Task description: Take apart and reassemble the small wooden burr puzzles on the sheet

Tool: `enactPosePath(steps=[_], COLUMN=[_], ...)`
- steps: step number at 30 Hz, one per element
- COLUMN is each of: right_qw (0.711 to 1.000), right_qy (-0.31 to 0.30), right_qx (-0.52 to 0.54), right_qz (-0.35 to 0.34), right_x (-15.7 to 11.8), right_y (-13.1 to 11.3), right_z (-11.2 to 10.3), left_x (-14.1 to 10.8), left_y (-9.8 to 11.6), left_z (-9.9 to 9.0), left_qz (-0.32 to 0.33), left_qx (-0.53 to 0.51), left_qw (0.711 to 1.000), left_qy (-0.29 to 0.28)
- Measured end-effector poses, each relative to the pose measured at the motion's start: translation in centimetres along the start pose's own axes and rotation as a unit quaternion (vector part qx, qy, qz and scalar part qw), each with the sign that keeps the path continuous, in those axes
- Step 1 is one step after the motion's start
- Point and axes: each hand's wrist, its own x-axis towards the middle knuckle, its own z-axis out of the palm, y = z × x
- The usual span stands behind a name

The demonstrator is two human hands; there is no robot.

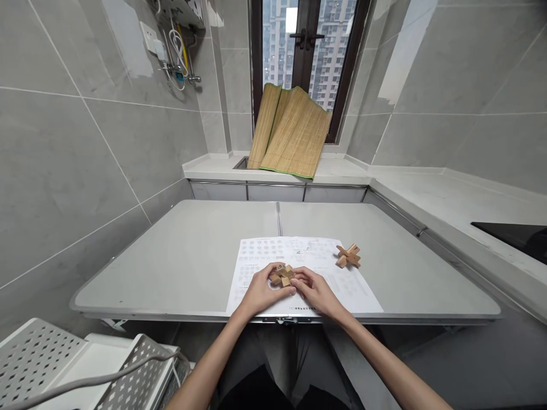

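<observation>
Between my two hands is a small wooden interlocking puzzle (282, 276) made of light brown blocks, held just over a printed sheet. My left hand (265, 290) curves around its left side, thumb along the near edge. From the right, my right hand (313, 287) pinches the puzzle with its fingertips. The printed paper sheet (252, 270) carries rows of small diagrams and lies flat under both hands. On its right edge rests a second wooden puzzle (349, 256), star-shaped and reddish brown, apart from my hands.
The sheet lies on a pale folding table (171, 256) with a seam down its middle. Behind it, a bamboo mat (294, 131) leans against the window on a white counter (427, 188). White perforated baskets (38, 347) and a grey hose stand at the lower left.
</observation>
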Motion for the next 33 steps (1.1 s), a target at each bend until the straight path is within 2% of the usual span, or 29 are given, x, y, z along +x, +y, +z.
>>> enactPosePath(steps=[4,9,12,15,18,25,30,33], right_qw=[1.0,0.999,0.998,0.997,0.996,0.996,0.995,0.991], right_qy=[0.017,0.042,0.064,0.08,0.09,0.092,0.079,0.097], right_qx=[-0.01,-0.029,-0.025,-0.011,-0.002,-0.009,-0.054,-0.091], right_qz=[0.006,0.006,0.005,0.009,0.011,0.008,0.0,-0.004], right_x=[0.0,0.1,0.1,0.2,0.2,0.4,0.1,-0.1], right_y=[0.2,0.3,0.2,0.3,0.4,0.8,0.3,0.0], right_z=[-0.1,-0.4,-0.4,-0.3,-0.2,-0.2,0.0,0.1], left_x=[-0.1,-0.1,0.0,0.1,0.1,0.1,0.3,0.2], left_y=[-0.3,-1.2,-2.0,-2.7,-2.8,-2.0,-2.5,-2.6], left_z=[0.2,0.6,0.9,1.1,1.1,0.4,0.3,0.2], left_qz=[0.008,0.026,0.051,0.046,0.039,0.06,0.054,0.033], left_qx=[0.019,0.108,0.151,0.177,0.174,0.119,0.143,0.158], left_qw=[1.0,0.994,0.987,0.981,0.98,0.988,0.978,0.968], left_qy=[-0.009,-0.005,0.017,0.066,0.093,0.078,0.14,0.191])
